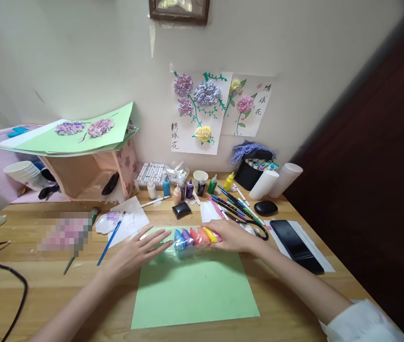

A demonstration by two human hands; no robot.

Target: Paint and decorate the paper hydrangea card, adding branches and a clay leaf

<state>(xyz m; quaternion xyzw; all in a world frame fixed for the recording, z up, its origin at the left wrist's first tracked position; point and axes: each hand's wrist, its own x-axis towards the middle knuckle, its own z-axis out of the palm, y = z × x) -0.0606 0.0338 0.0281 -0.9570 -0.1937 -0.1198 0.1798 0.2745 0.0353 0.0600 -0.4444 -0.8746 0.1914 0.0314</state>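
A clear plastic bag (pixel 188 239) with blue, purple, red, orange and yellow packets, possibly modelling clay, lies over the far part of a light green sheet of paper (pixel 197 292). My right hand (pixel 231 236) wraps round the bag's right end. Stretched fingers of my left hand (pixel 141 249) rest flat at its left end, holding nothing. Beyond the bag is a small black packet (pixel 181 210). Close to my right hand, black-handled scissors (pixel 264 232) lie partly hidden. A blue paintbrush (pixel 111 239) is left of my left hand.
Paint bottles (pixel 189 189) stand along the wall by a paper cup (pixel 200 178). Markers (pixel 235 204), a mouse (pixel 265 207) and a black phone (pixel 296 247) lie at right. A pink shelf box (pixel 127 171) stands at left, a black cable (pixel 20 285) nearer.
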